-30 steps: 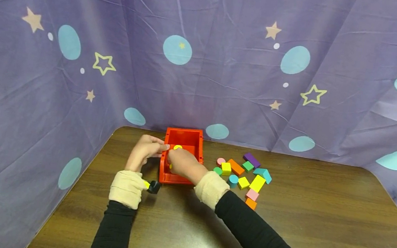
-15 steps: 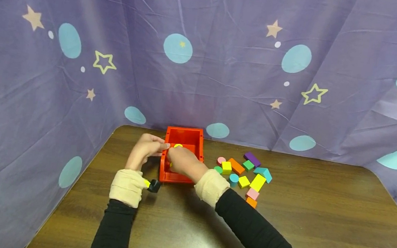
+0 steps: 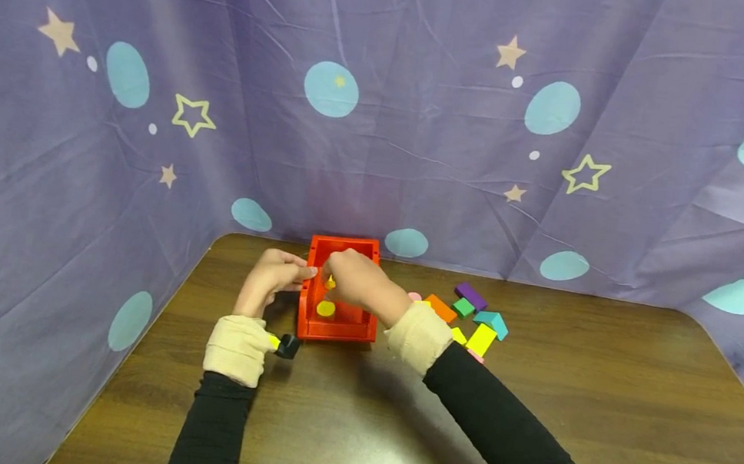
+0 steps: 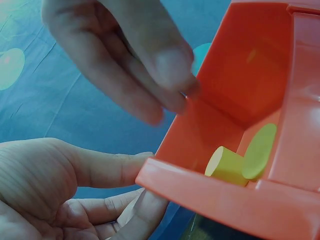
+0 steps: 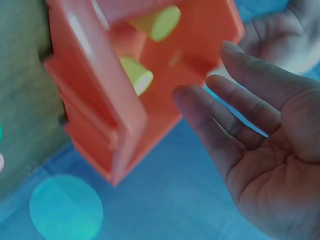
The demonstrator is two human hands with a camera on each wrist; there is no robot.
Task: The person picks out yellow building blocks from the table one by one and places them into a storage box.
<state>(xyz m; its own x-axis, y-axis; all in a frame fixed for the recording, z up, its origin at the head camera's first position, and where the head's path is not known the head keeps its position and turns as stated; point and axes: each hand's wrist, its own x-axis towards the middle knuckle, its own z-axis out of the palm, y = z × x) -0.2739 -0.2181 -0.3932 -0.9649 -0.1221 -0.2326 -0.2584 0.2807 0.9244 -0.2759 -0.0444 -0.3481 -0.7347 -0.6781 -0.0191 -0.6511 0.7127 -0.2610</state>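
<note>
My left hand [image 3: 269, 279] pinches the left wall of the red bin [image 3: 336, 331] between thumb and fingers, as the left wrist view also shows. Over the bin's inside hovers my right hand [image 3: 363, 281], its fingers apart from one another and holding nothing in the right wrist view. Two yellow pieces lie on the bin's floor: a short cylinder [image 4: 227, 166] and a round-faced piece [image 4: 260, 151] beside it. In the head view the right hand covers part of the bin's interior.
Right of the bin, several toy blocks lie loosely grouped, among them a purple block [image 3: 471, 296], an orange block [image 3: 441, 308], a blue triangle [image 3: 491, 323] and a yellow block [image 3: 481, 340]. A patterned purple curtain [image 3: 380, 163] hangs behind the wooden table [image 3: 577, 381].
My right hand has lifted from low in the bin toward its back, and a yellow piece on the floor now shows. The left hand keeps its grip on the bin wall.
</note>
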